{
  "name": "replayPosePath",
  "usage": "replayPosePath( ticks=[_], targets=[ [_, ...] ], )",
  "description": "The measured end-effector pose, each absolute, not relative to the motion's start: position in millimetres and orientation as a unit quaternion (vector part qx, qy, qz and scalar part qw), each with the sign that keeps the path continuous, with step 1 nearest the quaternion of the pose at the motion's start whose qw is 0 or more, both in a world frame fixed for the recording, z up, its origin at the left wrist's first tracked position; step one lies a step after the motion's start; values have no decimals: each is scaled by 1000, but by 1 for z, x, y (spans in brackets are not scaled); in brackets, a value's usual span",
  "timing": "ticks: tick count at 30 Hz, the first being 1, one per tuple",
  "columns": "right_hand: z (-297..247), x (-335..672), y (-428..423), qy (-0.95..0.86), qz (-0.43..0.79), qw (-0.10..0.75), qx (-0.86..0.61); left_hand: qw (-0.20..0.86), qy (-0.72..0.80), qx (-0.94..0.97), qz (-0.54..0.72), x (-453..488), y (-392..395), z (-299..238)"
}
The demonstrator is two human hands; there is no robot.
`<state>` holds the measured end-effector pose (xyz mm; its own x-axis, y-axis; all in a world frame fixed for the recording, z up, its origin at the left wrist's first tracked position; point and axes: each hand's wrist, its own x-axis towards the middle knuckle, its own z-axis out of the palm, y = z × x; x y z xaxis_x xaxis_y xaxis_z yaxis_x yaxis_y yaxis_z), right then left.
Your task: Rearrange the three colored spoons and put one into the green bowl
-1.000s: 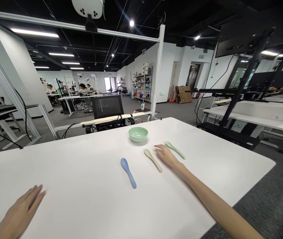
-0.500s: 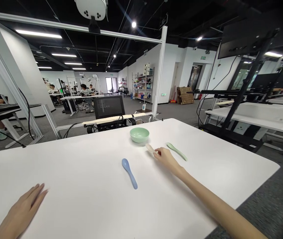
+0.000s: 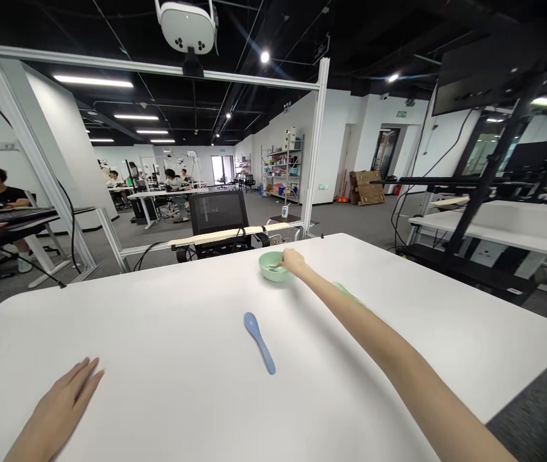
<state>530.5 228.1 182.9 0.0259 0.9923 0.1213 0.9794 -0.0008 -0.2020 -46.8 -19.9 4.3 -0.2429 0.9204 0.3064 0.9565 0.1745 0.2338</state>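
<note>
At the far side of the white table, my right hand (image 3: 293, 260) reaches over the right rim of a light green bowl (image 3: 270, 276). Its fingers are closed on a cream spoon (image 3: 274, 265), which lies partly inside the bowl; the grip itself is mostly hidden. Behind my right forearm, a light green spoon (image 3: 341, 287) is largely covered. A blue spoon (image 3: 260, 342) rests on the table nearer to me, between my two hands. My left hand (image 3: 64, 401) lies flat at the near left, fingers extended, holding nothing.
The white table (image 3: 167, 359) has its far edge just behind the bowl. Beyond it stand a metal frame (image 3: 315, 154) and a black mesh chair (image 3: 218, 212). A monitor stand (image 3: 476, 173) rises at the right. A person (image 3: 1, 192) sits at the far left.
My right hand has moved forward and slightly left, carrying the cream spoon from the table into the bowl. My forearm now covers much of the green spoon. The view has shifted slightly.
</note>
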Motion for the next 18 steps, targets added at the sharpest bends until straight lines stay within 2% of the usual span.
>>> replayPosePath(
  ticks=[8, 14, 18],
  targets=[
    [170, 533, 236, -694, 34, 128, -708, -6, -777, -596, -202, -33, -24, 18],
    [169, 568, 212, -712, 3, 191, -676, -1, -784, -591, -189, -31, -23, 19],
    [135, 606, 181, -738, -22, 248, -628, 24, -777, -598, -194, -36, -22, 14]
  ],
)
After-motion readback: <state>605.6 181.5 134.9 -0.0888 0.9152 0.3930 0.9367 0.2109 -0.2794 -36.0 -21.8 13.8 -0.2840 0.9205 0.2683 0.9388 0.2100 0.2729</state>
